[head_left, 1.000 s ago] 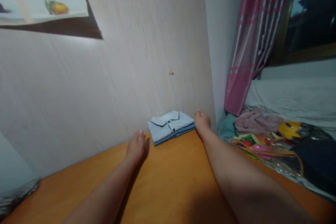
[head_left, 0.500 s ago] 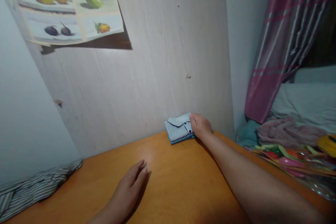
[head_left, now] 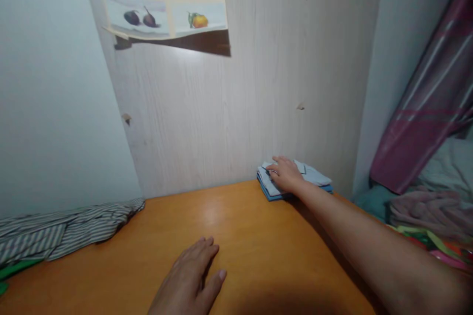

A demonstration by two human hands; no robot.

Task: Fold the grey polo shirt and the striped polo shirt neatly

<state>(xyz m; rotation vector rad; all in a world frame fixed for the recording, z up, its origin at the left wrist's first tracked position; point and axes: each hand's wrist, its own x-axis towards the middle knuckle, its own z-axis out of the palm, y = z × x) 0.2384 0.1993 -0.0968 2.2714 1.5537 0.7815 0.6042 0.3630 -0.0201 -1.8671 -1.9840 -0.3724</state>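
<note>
A light-coloured folded shirt [head_left: 314, 175] lies on top of a blue folded cloth [head_left: 275, 197], at the table's back right against the wall panel. My right hand [head_left: 286, 173] rests on the shirt with its fingers spread, grasping nothing. Over the front middle of the orange-brown table [head_left: 236, 236] is my left hand [head_left: 192, 273], palm down and holding nothing, its thumb apart from the fingers.
Striped cloth [head_left: 81, 226] lies along the table's left side, with a green item [head_left: 20, 268] beside it. Fruit pictures [head_left: 162, 5] hang on the wall panel. At the right are a pink curtain [head_left: 417, 118] and a crumpled mauve cloth [head_left: 424, 211].
The view has turned left. My right hand has gone from the shirt's right part to its left part, its fingers now spread. My left hand's thumb has moved away from its fingers.
</note>
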